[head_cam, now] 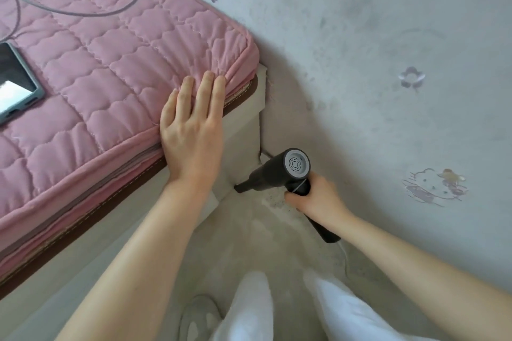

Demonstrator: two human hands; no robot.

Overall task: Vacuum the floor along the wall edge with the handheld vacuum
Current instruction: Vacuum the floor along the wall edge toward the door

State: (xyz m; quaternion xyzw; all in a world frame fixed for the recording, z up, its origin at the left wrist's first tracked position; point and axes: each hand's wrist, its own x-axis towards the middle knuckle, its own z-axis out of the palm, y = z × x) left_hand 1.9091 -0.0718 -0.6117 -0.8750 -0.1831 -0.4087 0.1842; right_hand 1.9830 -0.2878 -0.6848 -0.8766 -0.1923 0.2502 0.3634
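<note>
A dark handheld vacuum [277, 171] with a grey vented rear cap points left and down, its narrow nozzle tip at the floor [257, 232] where the bed base meets it, close to the wall [388, 91]. My right hand [315, 199] grips its handle from the right. My left hand [191, 130] rests flat, fingers straight, on the corner of the pink quilted mattress cover [110, 63].
A white bed base [243, 130] stands against the sticker-dotted wall. A phone [16, 83] and a thin cable [83, 12] lie on the bed. My white-trousered legs [277, 310] and a slipper [196, 318] are at the bottom. Dusty beige floor runs between bed and wall.
</note>
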